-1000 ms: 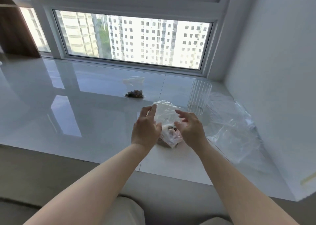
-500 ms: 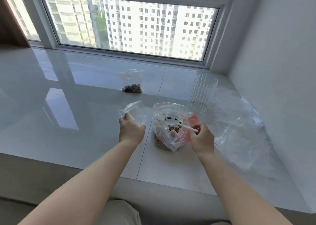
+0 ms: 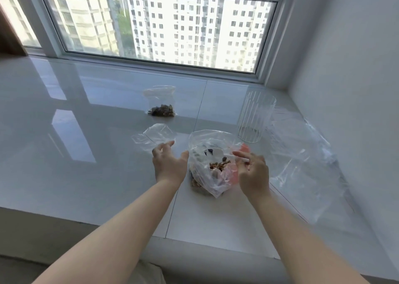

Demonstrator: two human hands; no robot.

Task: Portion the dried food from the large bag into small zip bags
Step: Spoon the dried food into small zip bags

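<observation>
The white glossy ledge [image 3: 90,176] spreads beneath both hands, running to the window [image 3: 159,27] far beyond the fingertips. Off to the outer side of the right fingers lies a big crumpled sheet of clear plastic [image 3: 302,165], and beyond those fingers stands a ribbed clear glass [image 3: 255,116], upright. Between the two hands sits the large bag [image 3: 212,165], its mouth open upward, with brown dried food [image 3: 219,166] visible inside, level with the right fingertips. The left hand [image 3: 169,165] hovers just beside the bag's left edge, fingers spread and relaxed, holding nothing; its thumb is at the bag's rim, though whether it touches cannot be told. Just past the left fingertips lies an empty small zip bag [image 3: 154,136], flat on the ledge. Further beyond it rests a filled small bag [image 3: 162,102] with dark pieces at its bottom. The right hand [image 3: 252,170] pinches a thin white handle [image 3: 238,157] between thumb and fingers, its far end reaching into the large bag.
</observation>
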